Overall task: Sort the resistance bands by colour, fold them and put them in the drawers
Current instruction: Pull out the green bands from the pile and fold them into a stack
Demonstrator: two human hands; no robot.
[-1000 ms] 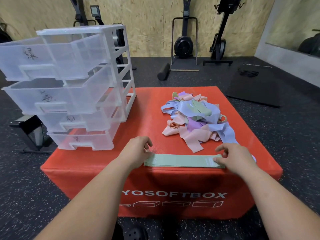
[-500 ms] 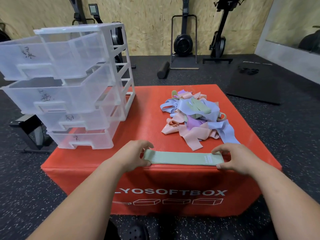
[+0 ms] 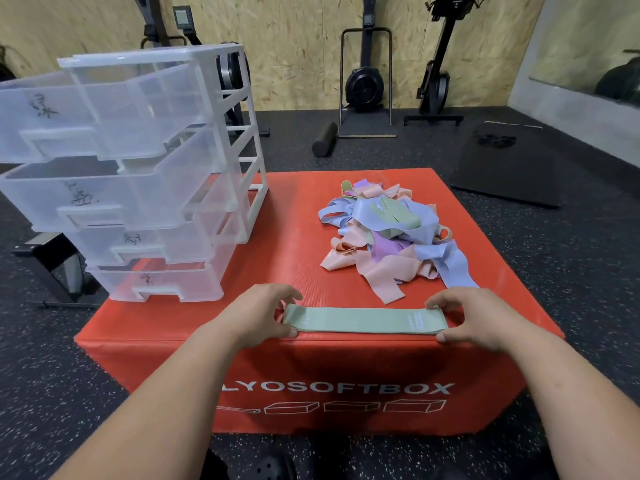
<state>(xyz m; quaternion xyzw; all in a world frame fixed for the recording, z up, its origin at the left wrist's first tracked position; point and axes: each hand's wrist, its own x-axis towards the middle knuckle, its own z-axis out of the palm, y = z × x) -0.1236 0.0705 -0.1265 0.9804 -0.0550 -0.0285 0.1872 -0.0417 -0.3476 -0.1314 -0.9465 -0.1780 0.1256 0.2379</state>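
On the near edge of the red foam box (image 3: 304, 237) the green band (image 3: 360, 320) lies flat; the left hand (image 3: 256, 317) and right hand (image 3: 485, 320) each pinch one end; it looks light, soft and floppy, so it is probably best folded end to end; beyond are the tangled pile of bands (image 3: 384, 233), the clear drawer unit (image 3: 138, 188), a speckled rubber floor and a plywood wall.

Left grip (image 3: 256, 315), right grip (image 3: 474, 317) pinch ends of flat green band (image 3: 360, 320) at red box (image 3: 298, 216) front edge.
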